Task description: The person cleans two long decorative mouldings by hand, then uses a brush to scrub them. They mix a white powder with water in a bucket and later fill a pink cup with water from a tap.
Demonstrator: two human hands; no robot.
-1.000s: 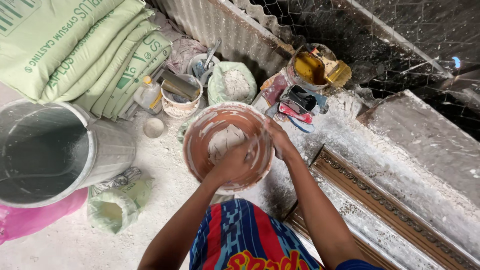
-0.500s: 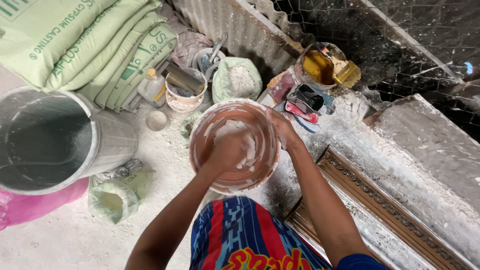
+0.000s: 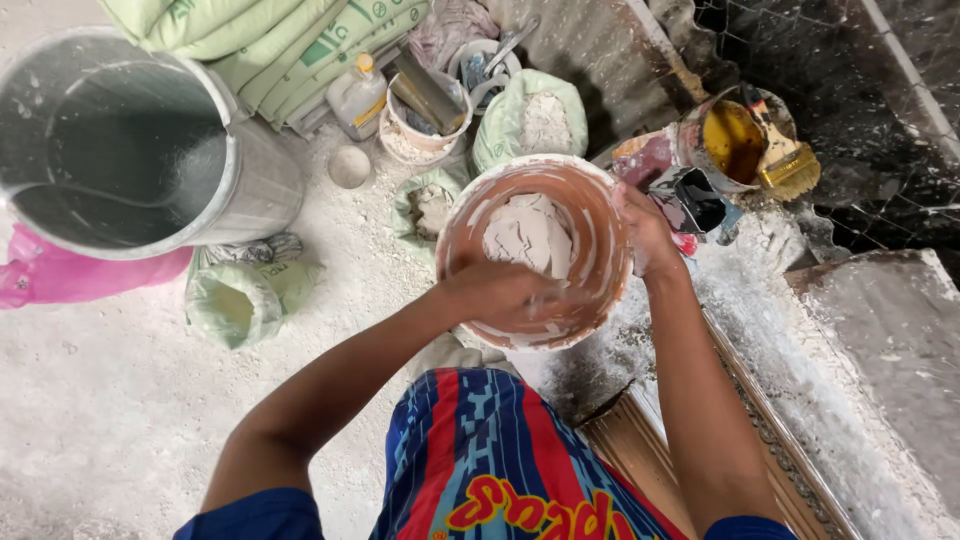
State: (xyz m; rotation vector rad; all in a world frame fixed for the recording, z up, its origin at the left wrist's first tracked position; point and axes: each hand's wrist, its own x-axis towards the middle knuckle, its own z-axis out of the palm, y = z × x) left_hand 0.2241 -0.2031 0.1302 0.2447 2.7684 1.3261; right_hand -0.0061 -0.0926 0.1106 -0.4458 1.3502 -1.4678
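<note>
One orange bowl (image 3: 590, 215) (white plaster flakes inside): right hand (image 3: 648, 232) grips its rim, left hand (image 3: 498, 292) reaches in, grip unclear.

- big metal bucket (image 3: 120, 140), upper left
- stacked green sacks (image 3: 270, 40) behind it
- open bag of white powder (image 3: 535, 120)
- tin of yellow liquid (image 3: 735, 140) with brush (image 3: 785, 160)
- pink bag (image 3: 60, 280) left edge

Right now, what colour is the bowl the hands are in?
The bowl is reddish-brown, smeared with white plaster; the head view shows it.
</note>
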